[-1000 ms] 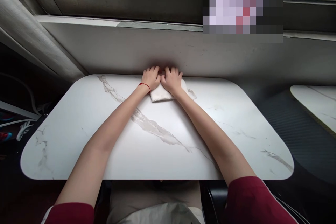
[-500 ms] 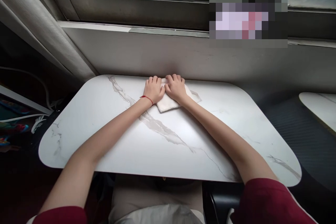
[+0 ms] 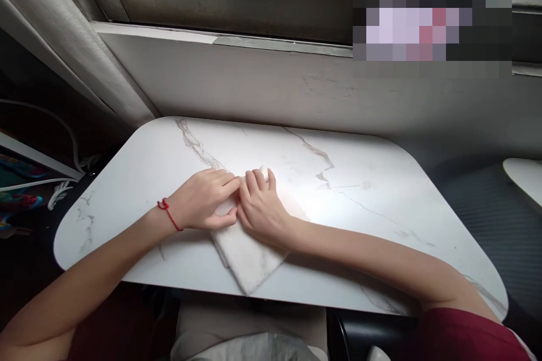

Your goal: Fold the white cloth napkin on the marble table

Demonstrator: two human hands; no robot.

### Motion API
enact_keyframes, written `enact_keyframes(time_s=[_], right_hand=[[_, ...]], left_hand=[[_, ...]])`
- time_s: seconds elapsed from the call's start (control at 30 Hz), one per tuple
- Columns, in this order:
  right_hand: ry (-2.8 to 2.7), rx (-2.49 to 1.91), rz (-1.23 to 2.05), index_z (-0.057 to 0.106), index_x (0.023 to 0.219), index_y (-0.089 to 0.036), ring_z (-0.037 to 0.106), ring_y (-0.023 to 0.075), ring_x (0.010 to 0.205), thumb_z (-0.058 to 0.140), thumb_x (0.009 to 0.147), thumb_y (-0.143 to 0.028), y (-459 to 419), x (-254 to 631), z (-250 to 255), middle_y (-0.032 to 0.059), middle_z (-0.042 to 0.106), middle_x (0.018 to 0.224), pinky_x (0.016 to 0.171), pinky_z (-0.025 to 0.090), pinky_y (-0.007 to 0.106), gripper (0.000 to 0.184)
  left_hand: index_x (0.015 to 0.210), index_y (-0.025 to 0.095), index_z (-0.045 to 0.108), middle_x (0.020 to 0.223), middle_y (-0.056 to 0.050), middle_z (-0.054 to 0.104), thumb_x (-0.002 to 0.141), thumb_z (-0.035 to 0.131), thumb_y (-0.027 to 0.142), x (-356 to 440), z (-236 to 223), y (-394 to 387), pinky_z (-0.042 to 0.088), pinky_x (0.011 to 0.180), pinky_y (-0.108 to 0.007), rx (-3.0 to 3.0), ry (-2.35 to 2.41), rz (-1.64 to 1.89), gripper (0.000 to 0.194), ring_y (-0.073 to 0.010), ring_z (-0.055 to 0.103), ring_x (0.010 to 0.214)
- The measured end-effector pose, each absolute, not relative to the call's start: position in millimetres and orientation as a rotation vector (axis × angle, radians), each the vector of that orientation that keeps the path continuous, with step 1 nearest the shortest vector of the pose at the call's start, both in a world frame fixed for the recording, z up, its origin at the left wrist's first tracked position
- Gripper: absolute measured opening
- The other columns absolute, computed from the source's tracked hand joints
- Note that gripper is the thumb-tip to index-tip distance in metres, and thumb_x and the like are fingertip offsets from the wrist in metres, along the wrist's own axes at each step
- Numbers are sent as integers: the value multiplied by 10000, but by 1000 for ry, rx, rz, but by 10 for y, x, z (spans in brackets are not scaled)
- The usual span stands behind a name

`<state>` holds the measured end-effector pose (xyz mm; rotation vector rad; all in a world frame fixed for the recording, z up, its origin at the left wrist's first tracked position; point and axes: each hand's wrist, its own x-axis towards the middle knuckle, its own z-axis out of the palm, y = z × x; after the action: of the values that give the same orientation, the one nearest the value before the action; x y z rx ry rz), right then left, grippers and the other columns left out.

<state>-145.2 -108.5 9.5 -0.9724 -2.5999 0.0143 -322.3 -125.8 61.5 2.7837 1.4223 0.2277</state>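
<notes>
A folded white cloth [image 3: 254, 256] lies on the white marble-patterned table [image 3: 139, 180], one corner pointing at the table's front edge. My left hand [image 3: 207, 197], with a red string bracelet [image 3: 170, 214] at its wrist, grips the cloth's far left part, its thumb and fingers closed around it. Against it sits my right hand [image 3: 262, 203], fingers curled over the cloth's far edge, a bit of white fabric showing between them. Both forearms reach in low over the tabletop.
Behind the table runs a pale wall [image 3: 254, 79] under a window ledge [image 3: 271, 47]. A pale curtain [image 3: 71, 39] hangs at the left. Cables [image 3: 63, 194] show beyond the left edge. Another white tabletop [image 3: 525, 177] stands at the right. A blurred patch covers the upper right.
Both hands have drawn the cloth from the table's far edge by the wall toward me. The cloth has turned, and more of it shows below my hands.
</notes>
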Motion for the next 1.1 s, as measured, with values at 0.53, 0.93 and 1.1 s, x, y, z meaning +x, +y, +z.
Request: enact_keyframes(time_s=[0.53, 0.93, 1.1], right_hand=[[-2535, -882, 198, 594, 1137, -156, 507, 326, 1100, 478, 898, -369, -614, -1701, 33, 169, 619, 1159, 1046, 349, 525, 341], [-2566, -966, 142, 580, 1250, -152, 495, 326, 1182, 452, 956, -360, 334, -2422, 77, 170, 617, 1259, 1021, 347, 489, 382], [-2625, -802, 176, 581, 1260, -161, 504, 317, 1191, 438, 973, -368, 594, -2588, 121, 159, 634, 1256, 999, 369, 469, 382]], left_hand=[[954, 201, 652, 917, -130, 671, 965, 448, 496, -3348, 509, -1095, 508, 790, -439, 2685, 1705, 353, 359, -299, 622, 866], [1448, 83, 437, 1522, -227, 472, 987, 398, 549, -3802, 230, -678, 360, 1168, -487, 2481, 1921, 372, 657, -354, 438, 1424], [1526, -11, 319, 1619, -266, 339, 1004, 371, 514, -3912, 160, -572, 264, 1243, -478, 2365, 2074, 296, 743, -346, 295, 1534]])
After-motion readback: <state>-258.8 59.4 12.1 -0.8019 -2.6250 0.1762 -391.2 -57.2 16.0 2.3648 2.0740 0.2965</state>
